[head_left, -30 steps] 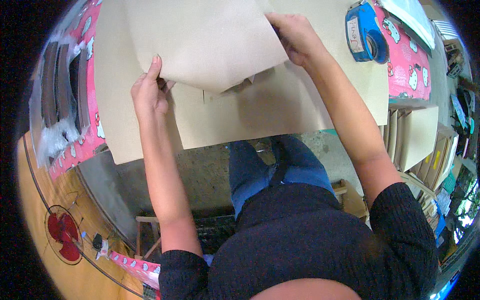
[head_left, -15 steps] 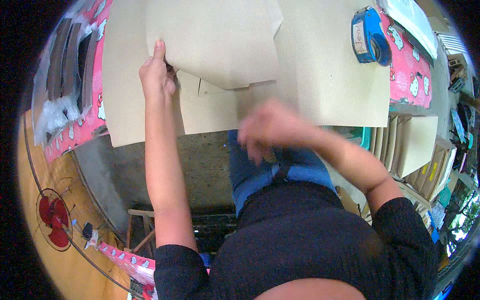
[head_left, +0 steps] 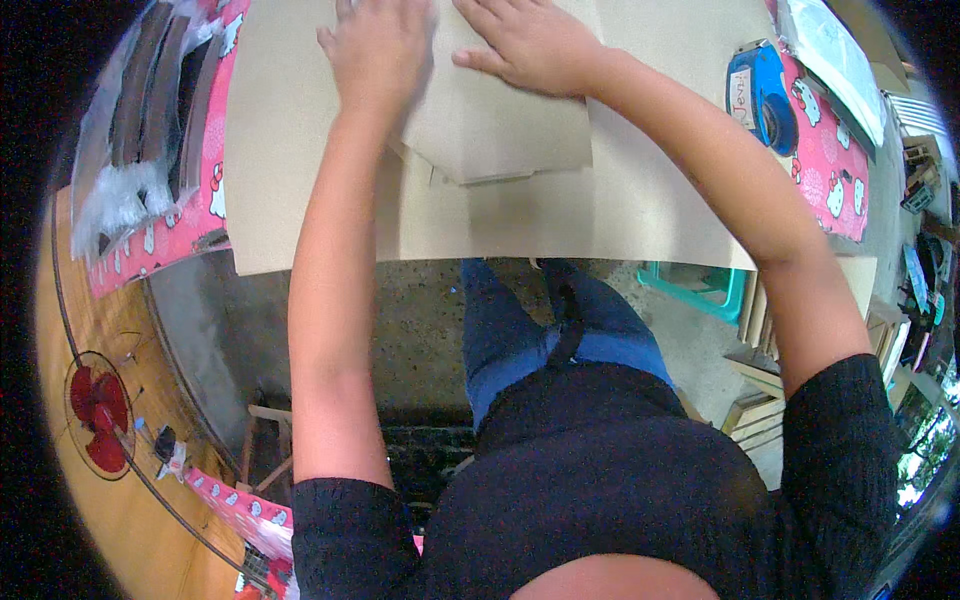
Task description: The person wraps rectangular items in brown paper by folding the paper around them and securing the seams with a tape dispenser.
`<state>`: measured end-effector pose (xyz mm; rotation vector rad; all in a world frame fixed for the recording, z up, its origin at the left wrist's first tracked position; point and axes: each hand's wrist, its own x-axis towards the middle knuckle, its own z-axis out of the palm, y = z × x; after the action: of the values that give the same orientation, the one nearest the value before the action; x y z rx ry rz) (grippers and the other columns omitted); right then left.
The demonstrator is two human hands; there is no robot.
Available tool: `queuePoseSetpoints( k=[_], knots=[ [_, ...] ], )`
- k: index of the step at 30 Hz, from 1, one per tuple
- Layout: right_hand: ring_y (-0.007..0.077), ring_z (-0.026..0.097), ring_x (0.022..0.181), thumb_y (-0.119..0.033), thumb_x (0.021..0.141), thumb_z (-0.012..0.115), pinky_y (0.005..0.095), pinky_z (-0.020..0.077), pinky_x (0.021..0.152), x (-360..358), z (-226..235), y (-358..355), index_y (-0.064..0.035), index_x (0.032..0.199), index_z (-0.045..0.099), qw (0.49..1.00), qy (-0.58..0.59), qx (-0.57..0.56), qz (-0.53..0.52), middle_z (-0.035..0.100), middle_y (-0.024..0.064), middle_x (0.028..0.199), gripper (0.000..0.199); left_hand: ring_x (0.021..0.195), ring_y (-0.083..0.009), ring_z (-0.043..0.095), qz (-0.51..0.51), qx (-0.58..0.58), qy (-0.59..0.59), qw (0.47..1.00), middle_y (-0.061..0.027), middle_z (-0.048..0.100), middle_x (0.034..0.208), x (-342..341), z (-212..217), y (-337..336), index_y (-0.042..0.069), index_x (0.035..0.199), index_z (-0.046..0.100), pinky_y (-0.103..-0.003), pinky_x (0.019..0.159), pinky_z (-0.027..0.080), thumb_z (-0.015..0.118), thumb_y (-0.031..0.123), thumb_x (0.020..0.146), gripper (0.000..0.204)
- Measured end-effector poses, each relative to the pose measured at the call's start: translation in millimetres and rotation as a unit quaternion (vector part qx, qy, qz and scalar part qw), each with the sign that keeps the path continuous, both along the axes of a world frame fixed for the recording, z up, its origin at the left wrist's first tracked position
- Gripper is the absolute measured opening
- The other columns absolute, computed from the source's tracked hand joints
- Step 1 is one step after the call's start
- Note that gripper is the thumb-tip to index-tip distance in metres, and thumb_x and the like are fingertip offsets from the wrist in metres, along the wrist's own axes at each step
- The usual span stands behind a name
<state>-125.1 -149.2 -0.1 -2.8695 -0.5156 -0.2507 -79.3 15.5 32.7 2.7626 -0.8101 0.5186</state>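
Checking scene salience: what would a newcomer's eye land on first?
Probably the left hand and right hand, both spread on tan cardboard at top centre. Then the blue tape dispenser at upper right, by the pink patterned cover, and the red-bladed fan at lower left.

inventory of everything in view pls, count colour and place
large cardboard sheet: at least 1, tan, across the worktop
cardboard flap: 1, tan, atop the sheet
tape dispenser: 1, blue, right of the flap
patterned cover: pink, both sides of the sheet
strips: several, dark, in clear plastic, upper left
package: 1, whitish, upper right
tub: 1, teal, below the sheet's edge
fan: 1, red blades, lower left
clutter: mixed, far right, uncountable
jeans: 1 pair, blue, centre
top: 1, black, lower centre
left grip: 1, bare, flat on cardboard
right grip: 1, bare, flat on cardboard
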Motion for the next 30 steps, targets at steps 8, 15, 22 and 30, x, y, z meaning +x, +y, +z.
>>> queuePoseSetpoints(
  k=[8,15,22,30],
  knots=[
    [0.0292,0.027,0.131,-0.046,0.081,0.054,0.0472,0.0242,0.105,-38.9,1.2,-6.7,-0.005,0.136,0.03,0.993,-0.05,-0.084,-0.07,0.029,0.015,0.142,0.072,0.13,-0.0301,0.03,-0.067,0.008,-0.036,0.997,-0.0105,0.032,0.142,6.4,-61.7,20.9,0.011,0.137,0.032,-0.052,0.104,0.018,0.037,0.045,0.089,0.06],
    [0.028,0.021,0.134,-0.037,0.078,0.06,0.0542,0.0196,0.105,-5.3,22.2,16.6,-0.0056,0.139,0.022,0.997,0.041,-0.037,-0.046,0.02,0.0121,0.146,0.078,0.135,-0.0269,0.021,-0.185,0.145,0.112,0.966,-0.0051,0.018,0.148,20.4,-13.9,37.6,0.019,0.141,0.024,-0.055,0.103,0.019,0.061,0.047,0.073,0.082],
    [0.0267,0.018,0.135,-0.034,0.073,0.065,0.052,0.02,0.106,-10.9,11.4,39.7,-0.0046,0.139,0.022,0.993,0.028,-0.046,-0.109,0.02,0.0114,0.146,0.084,0.133,-0.0221,0.026,-0.145,0.048,0.119,0.981,0.0048,0.028,0.144,18.6,-27.3,39.6,0.036,0.137,0.03,-0.062,0.099,0.022,0.068,0.038,0.069,0.078],
    [0.0279,0.024,0.133,-0.019,0.063,0.075,0.0456,0.0231,0.107,-33.5,22.8,-19.1,-0.0115,0.137,0.027,0.977,0.093,0.07,-0.181,0.025,0.0092,0.144,0.088,0.133,-0.0219,0.027,-0.111,0.118,0.126,0.979,0.0081,0.03,0.144,14.6,-18.2,40.5,0.037,0.135,0.035,-0.058,0.092,0.03,0.069,0.039,0.067,0.076]
  ],
)
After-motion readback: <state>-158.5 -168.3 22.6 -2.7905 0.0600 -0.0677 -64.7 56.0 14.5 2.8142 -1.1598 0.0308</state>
